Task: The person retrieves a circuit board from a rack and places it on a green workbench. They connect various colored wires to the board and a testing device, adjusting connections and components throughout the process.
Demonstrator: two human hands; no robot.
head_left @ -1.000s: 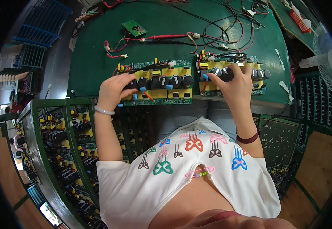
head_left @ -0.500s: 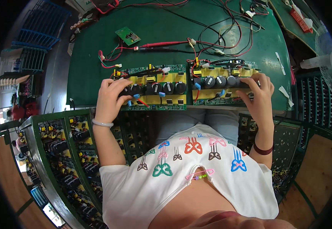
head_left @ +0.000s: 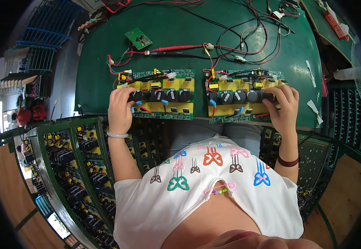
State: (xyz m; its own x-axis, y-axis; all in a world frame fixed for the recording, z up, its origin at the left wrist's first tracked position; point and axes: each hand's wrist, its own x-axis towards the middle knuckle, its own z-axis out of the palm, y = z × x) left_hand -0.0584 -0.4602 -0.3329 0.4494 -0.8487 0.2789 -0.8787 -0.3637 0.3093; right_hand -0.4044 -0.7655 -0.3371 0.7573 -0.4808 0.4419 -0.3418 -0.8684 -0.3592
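Note:
Two long green circuit boards with yellow heat sinks and rows of black capacitors lie side by side near the table's front edge, a gap between them. My left hand (head_left: 120,108) is at the left end of the left circuit board (head_left: 174,108), fingers and thumb closed around a black capacitor there. At the right end of the right circuit board (head_left: 229,108), my right hand (head_left: 285,103) has its thumb and fingers pinched on the endmost capacitor. Blue parts and red wires stand along both boards. My fingers hide the outer ends.
Red and black test leads (head_left: 176,47) tangle across the green table (head_left: 93,83). A small green circuit board (head_left: 138,38) lies at the back left. Racks full of boards (head_left: 70,166) flank me below the table. A white fan (head_left: 357,74) stands at the right.
The left circuit board has shifted left with my left hand, widening the gap between the boards. My right thumb and fingers have drawn closer together around the end capacitor.

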